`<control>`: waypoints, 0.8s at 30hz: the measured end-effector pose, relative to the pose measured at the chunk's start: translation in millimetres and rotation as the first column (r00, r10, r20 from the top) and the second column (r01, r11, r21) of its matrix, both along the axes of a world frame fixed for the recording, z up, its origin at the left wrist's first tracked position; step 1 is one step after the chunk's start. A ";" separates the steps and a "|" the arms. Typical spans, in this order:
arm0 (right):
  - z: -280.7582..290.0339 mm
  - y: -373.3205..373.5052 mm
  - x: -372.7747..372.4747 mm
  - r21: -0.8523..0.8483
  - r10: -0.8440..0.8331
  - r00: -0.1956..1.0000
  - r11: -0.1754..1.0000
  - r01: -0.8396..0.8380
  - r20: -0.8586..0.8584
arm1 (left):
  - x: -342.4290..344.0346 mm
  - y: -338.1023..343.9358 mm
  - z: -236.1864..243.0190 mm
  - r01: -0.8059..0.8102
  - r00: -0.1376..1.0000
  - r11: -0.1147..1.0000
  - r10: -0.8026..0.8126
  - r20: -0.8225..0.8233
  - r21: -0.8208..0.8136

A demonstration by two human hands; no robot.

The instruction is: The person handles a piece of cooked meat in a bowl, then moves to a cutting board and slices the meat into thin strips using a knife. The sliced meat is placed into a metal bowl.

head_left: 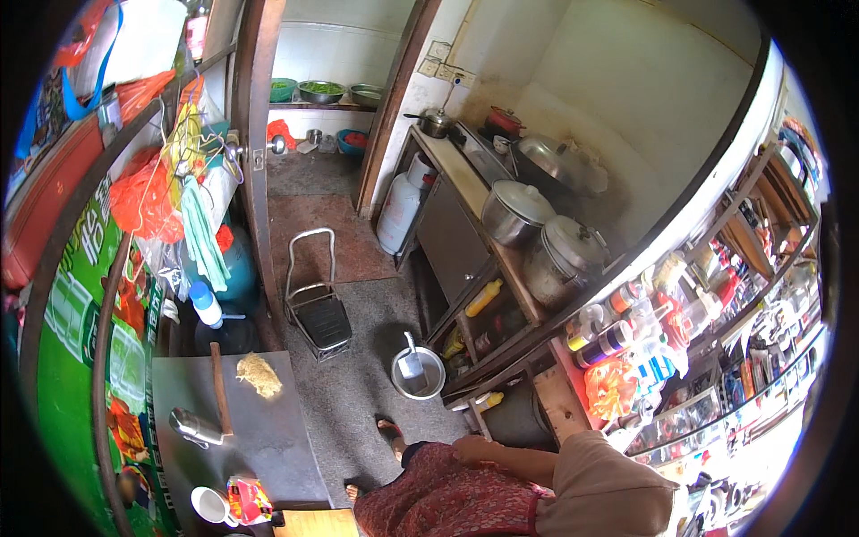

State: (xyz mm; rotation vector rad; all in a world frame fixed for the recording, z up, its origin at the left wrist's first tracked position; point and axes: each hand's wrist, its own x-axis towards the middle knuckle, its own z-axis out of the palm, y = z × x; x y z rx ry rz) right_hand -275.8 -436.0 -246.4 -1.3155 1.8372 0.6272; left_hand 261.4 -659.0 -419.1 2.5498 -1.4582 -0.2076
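Note:
My right forearm crosses the lower part of the head view, coming out of a beige sleeve. At its end, my right hand lies against the red patterned apron; its fingers are too small and hidden to read. My left hand is out of sight. Beside me on the left is a grey table with a clump of yellowish noodle-like strands, a wooden stick, a metal cup, a white mug and a red packet. A wooden board shows at its near end.
On the floor ahead stand a metal pot with a dipper in it and a folding trolley. Large lidded pots line the counter at right, above a gas cylinder. An open door stands at left; cluttered shelves fill the right.

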 end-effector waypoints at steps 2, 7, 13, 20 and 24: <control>-1.6 -4.4 -12.8 0.017 0.023 0.999 1.000 -0.024 0.046 | -11.0 -9.5 11.8 0.024 0.999 1.000 -0.024 -0.029 -0.010; -38.4 6.5 -36.4 -0.238 -0.278 0.958 0.928 0.285 0.063 | -42.7 -29.2 40.8 0.091 0.990 0.994 -0.096 -0.099 -0.053; -63.7 -6.2 -64.6 -0.055 -0.507 0.856 0.856 0.514 0.100 | -106.2 -62.8 68.7 0.177 0.964 0.979 -0.193 -0.183 -0.101; -105.9 -68.0 -129.4 0.114 -0.721 0.685 0.693 0.712 0.107 | -233.5 -142.9 107.0 0.292 0.908 0.946 -0.321 -0.270 -0.143; -125.6 -122.7 -202.6 -0.184 -0.514 0.858 0.841 0.509 0.024 | -315.1 -197.5 126.6 0.353 0.873 0.926 -0.377 -0.309 -0.134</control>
